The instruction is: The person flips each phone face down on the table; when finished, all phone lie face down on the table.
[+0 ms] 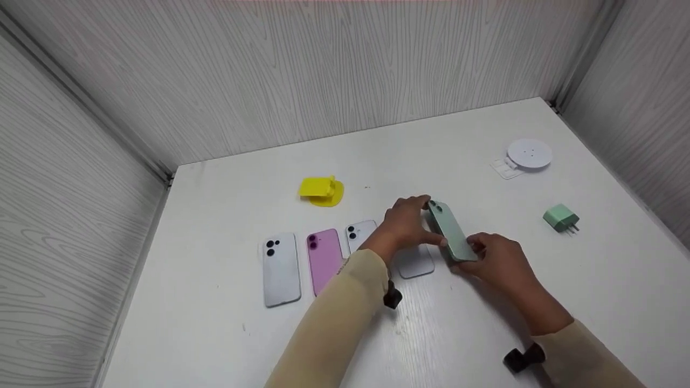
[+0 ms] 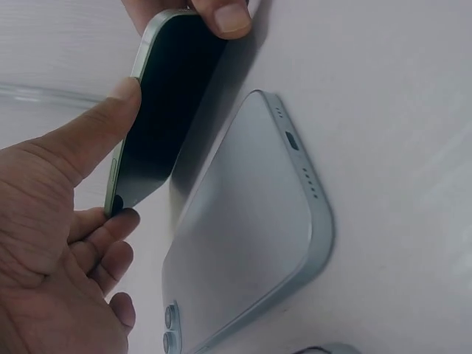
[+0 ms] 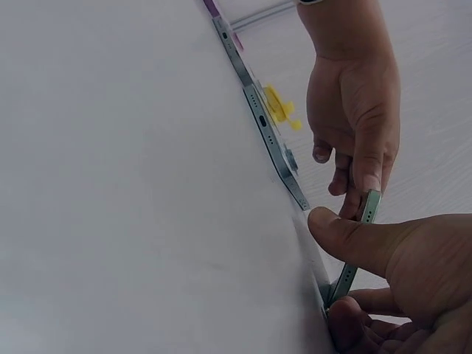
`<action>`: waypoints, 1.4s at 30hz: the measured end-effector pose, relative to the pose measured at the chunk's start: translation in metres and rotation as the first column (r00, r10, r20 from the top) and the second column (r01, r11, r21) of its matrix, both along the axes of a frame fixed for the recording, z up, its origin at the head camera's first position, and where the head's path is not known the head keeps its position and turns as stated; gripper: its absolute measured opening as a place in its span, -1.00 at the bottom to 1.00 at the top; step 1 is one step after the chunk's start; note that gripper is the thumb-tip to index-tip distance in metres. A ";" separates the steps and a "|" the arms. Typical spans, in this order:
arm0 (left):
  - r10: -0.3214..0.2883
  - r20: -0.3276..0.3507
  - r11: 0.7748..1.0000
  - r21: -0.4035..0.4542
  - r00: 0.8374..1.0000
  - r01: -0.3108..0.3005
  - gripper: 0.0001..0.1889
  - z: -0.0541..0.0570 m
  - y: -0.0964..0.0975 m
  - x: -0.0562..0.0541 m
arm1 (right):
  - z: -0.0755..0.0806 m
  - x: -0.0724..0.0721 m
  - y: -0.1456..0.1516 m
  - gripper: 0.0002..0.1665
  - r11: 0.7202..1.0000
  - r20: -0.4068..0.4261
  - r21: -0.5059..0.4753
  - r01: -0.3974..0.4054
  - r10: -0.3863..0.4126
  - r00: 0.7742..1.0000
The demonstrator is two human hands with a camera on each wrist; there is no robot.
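A green smartphone (image 1: pixel 452 231) is tilted up on its long edge over the table, its camera side facing the head view. My left hand (image 1: pixel 405 223) pinches its far end and left edge between thumb and fingers. At the near end, my right hand (image 1: pixel 498 258) grips the lower corner with thumb and fingertips. Its dark screen (image 2: pixel 173 96) shows in the left wrist view. Just left of it lies a pale blue-white phone (image 2: pixel 243 214), back up, partly hidden by my left hand in the head view.
Farther left lie a white phone (image 1: pixel 361 231), a pink phone (image 1: pixel 324 261) and a silver phone (image 1: pixel 281 272), all back up. Behind them sits a yellow folding stand (image 1: pixel 318 188). A white round-based stand (image 1: pixel 529 153) and a green charger plug (image 1: pixel 560 217) are at the right.
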State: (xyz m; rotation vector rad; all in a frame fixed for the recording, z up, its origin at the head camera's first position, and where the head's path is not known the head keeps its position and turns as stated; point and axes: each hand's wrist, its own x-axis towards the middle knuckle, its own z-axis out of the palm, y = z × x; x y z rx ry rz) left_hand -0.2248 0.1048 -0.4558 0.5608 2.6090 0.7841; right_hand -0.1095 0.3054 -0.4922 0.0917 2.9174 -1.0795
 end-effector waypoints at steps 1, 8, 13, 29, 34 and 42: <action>-0.001 -0.002 1.000 -0.004 1.000 0.001 0.13 -0.001 0.000 0.000 | 0.000 0.000 0.000 -0.23 1.000 0.006 0.002 0.001 -0.001 1.000; -0.024 -0.014 0.999 -0.047 1.000 0.024 0.15 -0.008 -0.002 0.000 | 0.001 0.001 -0.001 -0.09 0.999 0.050 0.032 -0.013 0.011 0.999; -0.050 -0.057 0.995 -0.089 0.997 0.045 0.20 -0.012 0.001 0.001 | 0.000 0.001 -0.002 -0.11 0.998 0.044 0.055 -0.006 0.003 0.999; -0.119 -0.150 0.979 -0.183 0.982 0.091 0.30 -0.021 0.000 0.002 | -0.001 -0.001 0.001 -0.13 0.999 0.047 0.046 -0.005 0.003 0.999; -0.167 -0.182 0.964 -0.238 0.969 0.121 0.35 -0.021 0.001 0.003 | -0.001 -0.001 0.002 -0.11 0.999 0.051 0.051 -0.005 0.002 0.999; -0.201 -0.211 0.947 -0.291 0.957 0.135 0.34 -0.024 0.002 0.004 | 0.000 0.000 0.005 -0.12 0.999 0.026 0.051 -0.010 0.009 1.000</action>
